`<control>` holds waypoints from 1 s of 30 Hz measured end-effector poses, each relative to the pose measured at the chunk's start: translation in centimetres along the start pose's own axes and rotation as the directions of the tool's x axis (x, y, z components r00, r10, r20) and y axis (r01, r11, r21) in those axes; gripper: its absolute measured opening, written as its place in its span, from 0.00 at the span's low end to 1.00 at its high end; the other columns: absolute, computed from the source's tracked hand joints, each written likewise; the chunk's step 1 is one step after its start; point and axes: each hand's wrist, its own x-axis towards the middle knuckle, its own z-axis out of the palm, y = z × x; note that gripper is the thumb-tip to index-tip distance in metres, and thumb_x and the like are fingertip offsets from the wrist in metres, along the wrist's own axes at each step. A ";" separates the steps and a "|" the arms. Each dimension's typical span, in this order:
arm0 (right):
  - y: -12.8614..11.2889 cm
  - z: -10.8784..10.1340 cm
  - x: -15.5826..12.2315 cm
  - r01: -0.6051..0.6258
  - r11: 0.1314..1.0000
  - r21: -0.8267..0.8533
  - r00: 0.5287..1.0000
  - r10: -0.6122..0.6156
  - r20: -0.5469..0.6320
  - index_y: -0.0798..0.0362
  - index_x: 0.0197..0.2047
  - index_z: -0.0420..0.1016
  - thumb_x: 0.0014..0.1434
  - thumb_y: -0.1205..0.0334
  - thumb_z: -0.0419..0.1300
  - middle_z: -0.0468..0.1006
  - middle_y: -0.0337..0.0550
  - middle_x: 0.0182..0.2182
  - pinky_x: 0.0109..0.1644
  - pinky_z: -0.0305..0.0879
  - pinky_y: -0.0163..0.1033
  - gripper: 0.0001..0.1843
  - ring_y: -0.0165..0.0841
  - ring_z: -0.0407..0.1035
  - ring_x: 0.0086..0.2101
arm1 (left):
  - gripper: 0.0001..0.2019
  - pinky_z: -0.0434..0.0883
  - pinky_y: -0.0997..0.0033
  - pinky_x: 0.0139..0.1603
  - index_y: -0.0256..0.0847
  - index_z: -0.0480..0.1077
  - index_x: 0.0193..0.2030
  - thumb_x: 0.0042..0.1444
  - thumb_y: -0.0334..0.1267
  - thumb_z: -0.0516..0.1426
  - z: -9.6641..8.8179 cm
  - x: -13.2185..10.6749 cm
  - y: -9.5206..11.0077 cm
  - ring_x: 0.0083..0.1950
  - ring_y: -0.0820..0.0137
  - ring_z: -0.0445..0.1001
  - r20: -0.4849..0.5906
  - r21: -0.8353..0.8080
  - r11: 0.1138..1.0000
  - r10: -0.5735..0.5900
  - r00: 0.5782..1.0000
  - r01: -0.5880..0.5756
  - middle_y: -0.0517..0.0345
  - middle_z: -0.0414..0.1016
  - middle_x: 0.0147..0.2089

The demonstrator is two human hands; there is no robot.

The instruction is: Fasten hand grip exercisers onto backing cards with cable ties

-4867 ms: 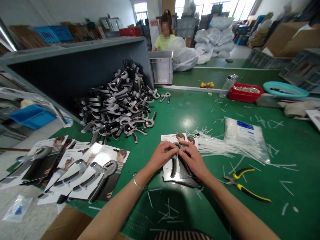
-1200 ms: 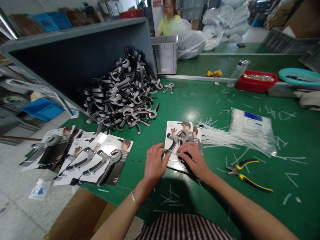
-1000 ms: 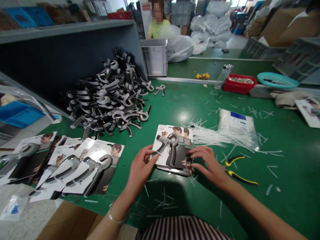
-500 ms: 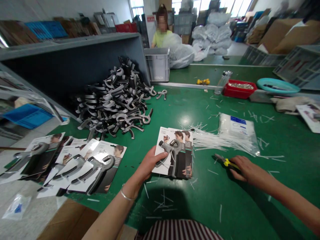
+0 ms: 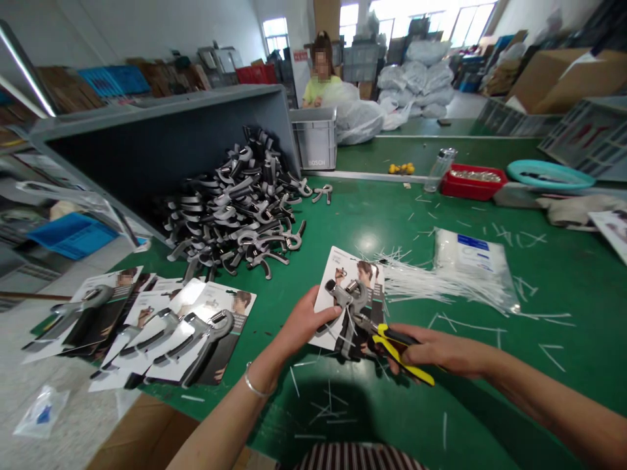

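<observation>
My left hand (image 5: 311, 320) grips a printed backing card (image 5: 327, 292) by its left edge, thumb on top. On that card lies a grey and black hand grip strengthener (image 5: 360, 300), with white cable tie ends sticking up from it. My right hand (image 5: 428, 349) is wrapped round yellow and black cutting pliers (image 5: 392, 349). Their jaws touch or nearly touch the strengthener's handles by the tie ends; the exact contact cannot be made out. A bundle of white cable ties (image 5: 421, 277) lies just behind the card, running out of a clear plastic bag (image 5: 473, 258).
A grey bin (image 5: 171, 104) on its side spills a heap of hand grips (image 5: 240, 209). Carded grips (image 5: 196, 339) lie at the left edge. Cut tie scraps (image 5: 328, 408) litter the green table. Behind are a red tray (image 5: 473, 183), a turquoise dish (image 5: 551, 175) and a person (image 5: 322, 78).
My right hand has lifted the pliers from the tabletop and brought them left to the card, their handles now spread. My left hand still holds the card, now slightly tilted. The view has shifted a little.
</observation>
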 end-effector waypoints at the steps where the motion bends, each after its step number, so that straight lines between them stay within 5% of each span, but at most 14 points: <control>1: -0.3 -0.2 0.0 -0.034 0.999 0.020 0.999 0.033 0.033 0.54 0.59 0.65 0.58 0.59 0.60 0.78 0.47 0.42 0.41 0.72 0.38 0.26 0.35 0.73 0.40 | 0.25 0.70 0.61 0.52 0.39 0.69 0.56 0.52 0.45 0.65 -0.2 -0.1 0.2 0.50 0.59 0.76 0.008 0.021 1.000 0.005 1.000 -0.006 0.50 0.77 0.52; 7: -3.0 -0.2 0.6 -0.163 0.984 0.074 0.980 0.152 0.128 0.54 0.58 0.64 0.54 0.56 0.63 0.77 0.50 0.43 0.32 0.73 0.38 0.29 0.36 0.76 0.36 | 0.26 0.70 0.62 0.50 0.40 0.68 0.58 0.53 0.45 0.64 -0.7 -0.4 0.7 0.49 0.60 0.75 0.082 0.079 0.996 0.038 0.996 -0.044 0.51 0.77 0.51; 11: -3.2 0.1 1.3 -0.191 0.981 0.044 0.977 0.185 0.110 0.54 0.55 0.64 0.56 0.52 0.62 0.77 0.44 0.34 0.24 0.65 0.31 0.27 0.30 0.72 0.26 | 0.26 0.70 0.63 0.50 0.40 0.68 0.58 0.53 0.45 0.64 -0.7 -0.6 0.5 0.48 0.60 0.75 0.099 0.087 0.995 0.044 0.994 -0.053 0.52 0.77 0.51; 15: -1.7 0.6 2.1 -0.139 0.951 -0.276 0.990 0.130 -0.051 0.55 0.42 0.69 0.63 0.46 0.56 0.71 0.37 0.24 0.20 0.58 0.31 0.19 0.25 0.59 0.18 | 0.26 0.70 0.65 0.47 0.39 0.69 0.56 0.52 0.44 0.65 -0.9 -0.6 0.4 0.46 0.61 0.75 0.098 0.038 0.999 -0.013 0.995 0.010 0.52 0.78 0.49; 18: -0.9 1.2 2.2 -0.059 0.669 -0.741 0.976 -0.118 -0.184 0.56 0.41 0.70 0.63 0.53 0.56 0.75 0.47 0.32 0.33 0.66 0.37 0.13 0.33 0.69 0.28 | 0.25 0.70 0.67 0.45 0.39 0.70 0.54 0.49 0.42 0.66 -0.8 -0.3 0.0 0.44 0.62 0.76 0.087 -0.035 0.998 -0.049 0.995 0.053 0.53 0.78 0.48; 20: -0.6 1.8 2.0 -0.015 0.466 -0.885 0.960 -0.242 -0.144 0.55 0.44 0.72 0.60 0.59 0.58 0.77 0.52 0.39 0.43 0.67 0.44 0.11 0.40 0.72 0.37 | 0.24 0.70 0.68 0.44 0.39 0.71 0.52 0.48 0.41 0.67 -0.4 -0.1 -0.5 0.42 0.63 0.76 0.039 -0.106 0.991 -0.075 0.996 0.079 0.53 0.79 0.47; 21: -0.4 2.1 1.9 0.011 0.455 -0.890 0.959 -0.258 -0.120 0.55 0.45 0.72 0.60 0.60 0.58 0.77 0.54 0.41 0.47 0.66 0.46 0.12 0.42 0.73 0.40 | 0.23 0.70 0.68 0.44 0.38 0.72 0.51 0.48 0.41 0.67 -0.2 0.0 -0.8 0.41 0.64 0.76 -0.010 -0.158 0.984 -0.084 0.996 0.082 0.53 0.79 0.46; 23: 0.3 3.0 1.8 0.065 0.664 -0.745 0.970 -0.217 -0.109 0.55 0.50 0.71 0.63 0.56 0.56 0.77 0.55 0.43 0.48 0.67 0.48 0.15 0.43 0.74 0.42 | 0.22 0.71 0.67 0.44 0.37 0.72 0.50 0.49 0.42 0.66 0.6 0.1 -1.3 0.41 0.64 0.77 -0.138 -0.299 0.953 -0.092 0.986 0.047 0.52 0.79 0.46; 25: 1.3 4.1 2.0 0.094 0.944 -0.317 0.992 -0.117 -0.054 0.56 0.57 0.66 0.66 0.51 0.52 0.77 0.57 0.45 0.45 0.70 0.48 0.22 0.43 0.75 0.42 | 0.22 0.71 0.66 0.46 0.38 0.71 0.52 0.51 0.43 0.65 1.5 0.0 -1.4 0.43 0.65 0.77 -0.268 -0.444 0.895 -0.085 0.960 -0.045 0.51 0.79 0.48; 26: 1.8 4.7 2.2 0.080 0.996 -0.047 0.997 -0.080 0.013 0.56 0.60 0.63 0.67 0.49 0.51 0.77 0.58 0.46 0.44 0.71 0.47 0.24 0.43 0.76 0.43 | 0.22 0.71 0.66 0.48 0.39 0.70 0.52 0.52 0.43 0.65 2.0 -0.1 -1.3 0.44 0.65 0.77 -0.320 -0.498 0.862 -0.080 0.944 -0.096 0.50 0.78 0.50; 28: 2.8 5.9 2.8 0.027 0.925 0.378 0.985 -0.090 0.149 0.57 0.63 0.59 0.66 0.49 0.52 0.76 0.61 0.48 0.43 0.71 0.48 0.28 0.45 0.76 0.45 | 0.21 0.71 0.66 0.50 0.40 0.69 0.53 0.54 0.43 0.64 2.9 -0.2 -0.8 0.46 0.66 0.77 -0.384 -0.565 0.808 -0.077 0.920 -0.168 0.51 0.77 0.52; 30: 3.5 6.9 3.6 0.006 0.816 0.578 0.966 -0.154 0.208 0.57 0.64 0.60 0.65 0.50 0.54 0.76 0.63 0.50 0.45 0.71 0.49 0.29 0.46 0.75 0.47 | 0.20 0.71 0.66 0.52 0.41 0.69 0.53 0.55 0.42 0.63 3.7 -0.4 -0.3 0.47 0.66 0.77 -0.406 -0.597 0.776 -0.074 0.911 -0.204 0.51 0.77 0.53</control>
